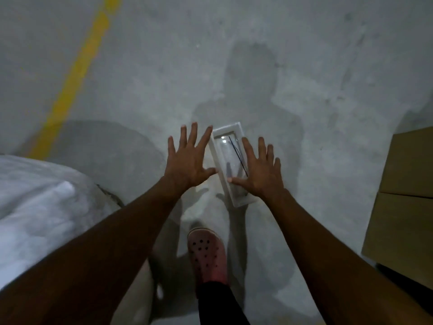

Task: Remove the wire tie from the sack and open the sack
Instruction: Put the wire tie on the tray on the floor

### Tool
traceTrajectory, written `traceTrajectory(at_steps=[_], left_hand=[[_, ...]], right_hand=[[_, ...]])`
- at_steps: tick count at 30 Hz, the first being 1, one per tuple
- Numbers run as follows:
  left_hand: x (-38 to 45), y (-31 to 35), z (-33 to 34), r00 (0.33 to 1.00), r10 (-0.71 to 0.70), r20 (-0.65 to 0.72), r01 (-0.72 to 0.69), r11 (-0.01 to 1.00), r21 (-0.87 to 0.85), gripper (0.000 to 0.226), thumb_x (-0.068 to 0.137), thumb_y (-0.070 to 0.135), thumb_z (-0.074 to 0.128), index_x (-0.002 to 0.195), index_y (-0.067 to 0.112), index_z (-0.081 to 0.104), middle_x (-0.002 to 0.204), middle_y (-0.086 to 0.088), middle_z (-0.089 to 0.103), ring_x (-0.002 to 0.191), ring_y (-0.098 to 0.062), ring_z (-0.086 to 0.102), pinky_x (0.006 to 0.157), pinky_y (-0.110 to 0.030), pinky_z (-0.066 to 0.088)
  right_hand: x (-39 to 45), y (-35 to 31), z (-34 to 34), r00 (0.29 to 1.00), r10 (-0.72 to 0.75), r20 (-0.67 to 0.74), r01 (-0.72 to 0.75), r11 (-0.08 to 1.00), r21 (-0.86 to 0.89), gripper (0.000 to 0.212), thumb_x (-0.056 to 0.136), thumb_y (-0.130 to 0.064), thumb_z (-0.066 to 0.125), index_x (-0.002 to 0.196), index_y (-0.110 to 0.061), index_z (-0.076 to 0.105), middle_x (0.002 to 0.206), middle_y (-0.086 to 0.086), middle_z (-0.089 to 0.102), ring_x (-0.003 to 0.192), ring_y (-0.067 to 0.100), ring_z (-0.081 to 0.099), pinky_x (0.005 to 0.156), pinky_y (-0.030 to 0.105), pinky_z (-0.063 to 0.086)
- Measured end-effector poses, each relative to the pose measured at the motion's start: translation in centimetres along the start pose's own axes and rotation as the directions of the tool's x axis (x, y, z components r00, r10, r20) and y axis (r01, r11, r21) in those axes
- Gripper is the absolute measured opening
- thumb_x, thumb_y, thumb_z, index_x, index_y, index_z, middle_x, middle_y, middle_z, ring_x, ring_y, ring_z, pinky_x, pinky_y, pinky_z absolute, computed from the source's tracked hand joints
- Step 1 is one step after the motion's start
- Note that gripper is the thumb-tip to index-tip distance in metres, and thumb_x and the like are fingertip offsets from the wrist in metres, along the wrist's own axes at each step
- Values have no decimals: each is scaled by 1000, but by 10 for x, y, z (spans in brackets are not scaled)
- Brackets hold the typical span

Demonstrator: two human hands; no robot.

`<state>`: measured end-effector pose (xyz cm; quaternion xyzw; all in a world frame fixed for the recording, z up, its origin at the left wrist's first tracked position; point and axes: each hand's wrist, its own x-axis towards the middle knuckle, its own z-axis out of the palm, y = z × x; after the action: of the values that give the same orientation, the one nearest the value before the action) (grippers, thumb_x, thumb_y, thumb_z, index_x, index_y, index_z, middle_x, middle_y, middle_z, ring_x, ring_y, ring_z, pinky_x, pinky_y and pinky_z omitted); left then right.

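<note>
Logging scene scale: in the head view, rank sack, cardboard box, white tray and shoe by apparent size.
1. sack, cut off by the frame
2. cardboard box, also cut off
3. white tray and shoe look alike; the shoe is nearer.

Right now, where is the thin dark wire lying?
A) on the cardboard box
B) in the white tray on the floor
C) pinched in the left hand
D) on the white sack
B: the wire tie lies inside the white tray on the floor, between the open left hand and right hand, neither holding it.
</note>
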<state>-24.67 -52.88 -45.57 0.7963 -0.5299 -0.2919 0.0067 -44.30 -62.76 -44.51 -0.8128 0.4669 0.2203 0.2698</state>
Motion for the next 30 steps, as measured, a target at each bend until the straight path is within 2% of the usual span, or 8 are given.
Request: traceTrajectory(at_steps=[3, 6, 11, 15, 20, 24, 30], left_hand=[[-18, -7, -92, 999, 14, -48, -11, 998, 62, 124, 83, 80, 63, 166, 36, -17, 176, -9, -19, 161, -38, -15, 125, -67, -1], [-45, -18, -192, 990, 18, -143, -3, 994, 109, 123, 84, 80, 63, 165, 36, -18, 176, -8, -17, 162, -36, -13, 126, -66, 1], [-118, -58, -333, 945, 46, -323, -4, 991, 130, 121, 83, 80, 61, 166, 37, -15, 178, -7, -8, 163, -37, -6, 126, -68, 8], [-209, -113, -406, 906, -26, -423, 82, 990, 114, 121, 82, 81, 61, 167, 37, -12, 178, -6, -4, 163, -37, -1, 125, -67, 11], [-344, -191, -419, 872, -168, -460, 178, 984, -22, 120, 77, 87, 55, 167, 41, -11, 178, -4, -1, 163, -35, 0, 125, -67, 9], [-455, -241, -384, 858, -296, -419, 249, 954, -165, 119, 76, 90, 53, 166, 42, -9, 178, 0, -1, 163, -31, -2, 127, -66, 6], [-592, -281, -301, 822, -446, -353, 298, 866, -402, 117, 75, 93, 49, 166, 45, -7, 177, 10, -1, 163, -23, -5, 128, -61, 2]], right_hand=[[-18, -40, -69, 992, -109, -69, 109, 994, -14, 129, 74, -81, 71, 163, -40, -13, 174, 11, -19, 160, 45, -10, 124, 68, 9], [-40, -96, -148, 953, -256, -161, 248, 967, -66, 123, 77, -80, 69, 164, -42, -9, 175, 9, -16, 161, 43, -7, 124, 69, 13], [-86, -214, -262, 843, -473, -256, 449, 881, -147, 120, 79, -75, 71, 164, -43, -7, 175, 6, -16, 162, 39, -7, 125, 65, 14], [-134, -314, -307, 742, -616, -265, 587, 787, -188, 121, 76, -77, 72, 164, -45, -4, 176, 3, -14, 162, 36, -7, 126, 62, 13], [-192, -415, -285, 628, -751, -203, 718, 660, -221, 125, 71, -78, 74, 164, -44, -2, 176, 1, -11, 163, 35, -3, 125, 64, 19], [-239, -476, -229, 548, -836, -35, 812, 541, -220, 129, 68, -82, 72, 165, -43, -4, 176, 1, -11, 163, 34, -5, 126, 61, 17], [-304, -531, -131, 363, -900, 240, 930, 333, -156, 135, 64, -89, 69, 165, -41, -6, 176, 2, -12, 163, 31, -7, 129, 58, 14]])
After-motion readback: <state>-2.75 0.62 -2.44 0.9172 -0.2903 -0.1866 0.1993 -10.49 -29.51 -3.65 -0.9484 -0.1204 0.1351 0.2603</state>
